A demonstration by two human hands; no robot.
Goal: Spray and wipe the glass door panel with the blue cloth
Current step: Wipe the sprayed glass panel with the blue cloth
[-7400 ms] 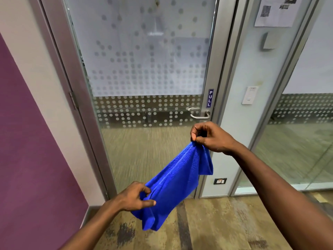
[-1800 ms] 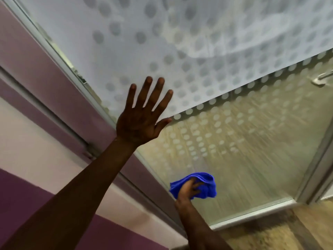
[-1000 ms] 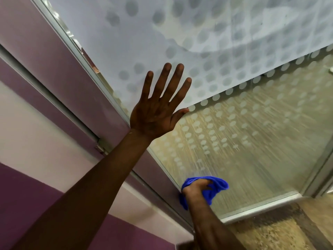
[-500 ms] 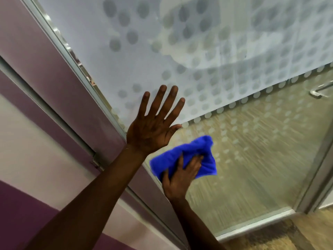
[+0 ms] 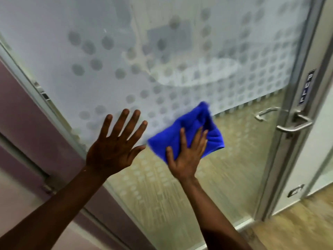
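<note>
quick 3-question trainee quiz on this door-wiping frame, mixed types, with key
1. True or false: the left hand holds the blue cloth.
2. Where does the door handle sit relative to the cloth? A) to its right B) to its left C) directly below it
3. Fill in: the right hand presses the cloth flat against the ____.

Key: 1 false, the left hand is spread bare on the glass door panel; 2 A; 3 glass.
</note>
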